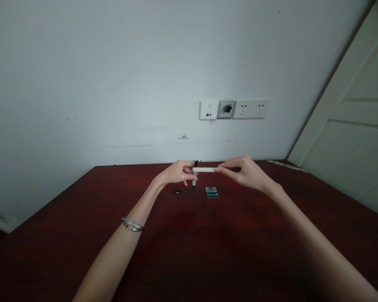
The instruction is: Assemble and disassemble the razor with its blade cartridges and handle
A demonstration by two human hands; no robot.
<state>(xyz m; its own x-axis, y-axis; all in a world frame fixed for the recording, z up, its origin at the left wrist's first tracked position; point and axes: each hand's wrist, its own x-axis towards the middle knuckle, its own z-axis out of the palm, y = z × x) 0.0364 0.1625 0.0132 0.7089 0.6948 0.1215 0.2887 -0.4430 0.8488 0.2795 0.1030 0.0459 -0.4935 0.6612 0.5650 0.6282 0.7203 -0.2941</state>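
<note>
My right hand (244,172) pinches one end of a slim white stick (204,170), held level above the table. The stick's other end reaches my left hand (178,172) and crosses in front of an upright white-and-black stick (194,183). That upright stick has a dark upper part with a small crosswise piece on top, and a black lower tip. My left fingers are curled against it. Below the hands lie a small clear case (212,192) with teal and dark strips inside and a small black flat piece (177,191), whose kind I cannot make out.
Everything lies over a dark red wooden table (182,251). A white wall with a row of sockets (251,109) and a dark knob (227,109) stands behind. A pale patterned strip (286,165) lies at the back right edge, beside a white panelled door (353,121).
</note>
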